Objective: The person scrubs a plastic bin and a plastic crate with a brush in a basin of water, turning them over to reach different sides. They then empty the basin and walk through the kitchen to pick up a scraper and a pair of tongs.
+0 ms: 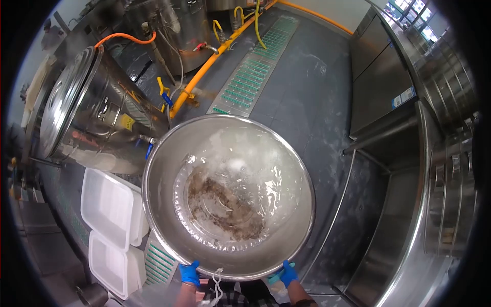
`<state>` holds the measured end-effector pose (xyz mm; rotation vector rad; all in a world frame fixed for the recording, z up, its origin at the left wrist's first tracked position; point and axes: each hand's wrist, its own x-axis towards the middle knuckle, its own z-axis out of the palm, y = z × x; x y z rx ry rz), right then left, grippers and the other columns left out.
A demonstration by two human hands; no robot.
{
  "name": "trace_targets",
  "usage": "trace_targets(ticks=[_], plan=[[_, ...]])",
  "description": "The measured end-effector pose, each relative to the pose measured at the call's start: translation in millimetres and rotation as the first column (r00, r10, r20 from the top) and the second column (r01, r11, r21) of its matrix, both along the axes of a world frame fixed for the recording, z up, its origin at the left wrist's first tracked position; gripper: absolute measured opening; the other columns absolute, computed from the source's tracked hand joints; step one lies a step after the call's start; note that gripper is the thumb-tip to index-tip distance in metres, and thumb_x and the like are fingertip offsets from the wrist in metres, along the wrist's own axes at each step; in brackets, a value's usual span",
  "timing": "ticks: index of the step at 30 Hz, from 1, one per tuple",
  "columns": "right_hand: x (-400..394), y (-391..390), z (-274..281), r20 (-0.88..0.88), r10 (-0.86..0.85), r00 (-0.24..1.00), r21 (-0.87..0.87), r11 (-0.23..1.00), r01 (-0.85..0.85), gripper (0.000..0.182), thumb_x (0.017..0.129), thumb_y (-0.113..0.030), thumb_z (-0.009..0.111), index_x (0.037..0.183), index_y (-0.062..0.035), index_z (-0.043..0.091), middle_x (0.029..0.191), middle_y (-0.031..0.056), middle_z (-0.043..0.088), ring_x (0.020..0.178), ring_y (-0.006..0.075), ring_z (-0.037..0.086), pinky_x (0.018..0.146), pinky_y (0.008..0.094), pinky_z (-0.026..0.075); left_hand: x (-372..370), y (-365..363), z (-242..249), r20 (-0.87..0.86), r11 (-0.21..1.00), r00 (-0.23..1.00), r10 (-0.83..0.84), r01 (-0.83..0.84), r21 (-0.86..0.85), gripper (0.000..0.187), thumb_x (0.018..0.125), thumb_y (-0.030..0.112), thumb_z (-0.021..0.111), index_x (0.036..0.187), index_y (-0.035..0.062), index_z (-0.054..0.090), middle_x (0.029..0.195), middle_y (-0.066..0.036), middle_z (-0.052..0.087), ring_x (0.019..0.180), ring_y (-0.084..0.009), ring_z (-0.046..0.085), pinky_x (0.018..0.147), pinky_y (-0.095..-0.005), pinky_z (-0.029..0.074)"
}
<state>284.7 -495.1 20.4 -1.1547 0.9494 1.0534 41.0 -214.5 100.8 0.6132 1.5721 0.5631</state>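
A large round stainless-steel basin (pixel 225 263) fills the middle of the view, with shallow water (pixel 238 169) and a patch of brown residue (pixel 225 207) in its bottom. My left hand (pixel 190 274), in a blue glove, is closed over the near rim on the left. On the right of that rim, my right hand (pixel 289 273), also blue-gloved, grips the edge. Something teal and soft-looking (pixel 275 278) shows beside the right hand. White cords (pixel 217 286) hang down in front of my body between the hands.
White plastic tubs (pixel 110 202) stand on the floor at the left, below a lidded steel vat (pixel 97 112) with a blue-handled tap. A yellow pipe (pixel 199 77) and a green-slotted drain (pixel 250 77) run away ahead. Steel cabinets and a counter (pixel 417 204) line the right side.
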Motion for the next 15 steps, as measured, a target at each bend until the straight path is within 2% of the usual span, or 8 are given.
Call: trace_targets(ticks=[1,2,4,5,7,9,14,15], plan=[[5.0,-1.3,-5.0,0.034,0.052,0.998,0.0,0.999,-0.052,0.034,0.077,-0.024,0.053,0.104,-0.007,0.043,0.096,0.0108,0.05,0.086,0.0275,0.048,0.076,0.0432,0.04,12.4,4.5,11.0,-0.006,0.993,0.996,0.089,-0.089,-0.077,0.049,0.06,-0.014,0.053,0.105,0.0046,0.043,0.093,-0.009,0.052,0.08,-0.0221,0.051,0.065,-0.0358,0.045],[10.0,-3.9,-9.9,0.038,0.053,0.998,-0.005,0.999,-0.053,0.034,0.077,-0.024,0.053,0.104,-0.007,0.043,0.096,0.0108,0.05,0.086,0.0275,0.048,0.076,0.0432,0.04,13.8,3.2,7.4,-0.002,0.993,0.996,0.09,-0.09,-0.082,0.049,0.06,-0.014,0.053,0.105,0.0046,0.043,0.093,-0.009,0.052,0.08,-0.0221,0.051,0.065,-0.0358,0.045],[18.9,-6.1,-10.4,-0.005,-0.024,1.0,-0.067,0.997,0.024,0.028,0.075,-0.017,0.055,0.1,-0.0086,0.046,0.091,0.01,0.053,0.079,0.0272,0.052,0.067,0.0443,0.043,11.9,-3.1,-1.6,0.145,0.99,0.982,0.124,-0.112,-0.092,0.049,0.061,-0.013,0.052,0.105,0.0064,0.043,0.094,-0.01,0.051,0.08,-0.0244,0.051,0.065,-0.0389,0.045],[25.2,-2.9,-7.0,-0.003,-0.022,1.0,-0.074,0.997,0.022,0.028,0.075,-0.017,0.055,0.1,-0.0086,0.046,0.091,0.01,0.053,0.079,0.0272,0.052,0.067,0.0443,0.043,12.7,-4.2,-4.4,0.22,0.988,0.965,0.141,-0.122,-0.097,0.049,0.062,-0.013,0.051,0.106,0.0073,0.043,0.095,-0.01,0.051,0.08,-0.0256,0.052,0.065,-0.0404,0.046],[44.3,5.5,1.2,0.054,-0.011,0.998,-0.147,0.989,0.019,0.026,0.074,-0.018,0.057,0.097,-0.0094,0.047,0.088,0.0094,0.053,0.075,0.0254,0.052,0.064,0.0423,0.044,22.5,-4.1,-5.9,0.206,0.98,0.966,0.154,-0.122,-0.159,0.048,0.062,-0.013,0.051,0.105,0.0069,0.043,0.094,-0.011,0.051,0.079,-0.0258,0.052,0.065,-0.0407,0.046],[61.8,5.7,0.5,0.074,-0.001,0.997,-0.143,0.99,0.011,0.026,0.073,-0.019,0.058,0.096,-0.0096,0.048,0.087,0.0093,0.054,0.075,0.0253,0.052,0.064,0.0421,0.043,49.3,4.9,17.1,0.191,0.959,0.961,0.202,-0.154,-0.238,0.046,0.064,-0.011,0.051,0.106,0.0062,0.043,0.092,-0.011,0.052,0.077,-0.0258,0.053,0.064,-0.0406,0.046],[90.1,26.3,8.1,0.16,0.018,0.987,-0.138,0.99,0.004,0.028,0.072,-0.021,0.06,0.095,-0.0093,0.049,0.083,0.0089,0.054,0.074,0.0248,0.052,0.064,0.0417,0.043,73.7,18.7,22.5,0.251,0.963,0.949,0.193,-0.135,-0.233,0.043,0.063,-0.011,0.05,0.103,0.0053,0.044,0.088,-0.01,0.052,0.074,-0.0249,0.053,0.062,-0.0388,0.047],[94.7,32.8,15.1,0.138,0.02,0.99,-0.155,0.988,0.001,0.031,0.073,-0.02,0.058,0.099,-0.0075,0.047,0.09,0.0091,0.053,0.082,0.0259,0.05,0.073,0.0411,0.039,81.3,27.0,27.9,0.229,0.964,0.956,0.183,-0.128,-0.235,0.043,0.063,-0.01,0.051,0.103,0.0047,0.044,0.087,-0.01,0.052,0.074,-0.0243,0.053,0.06,-0.0381,0.047]])
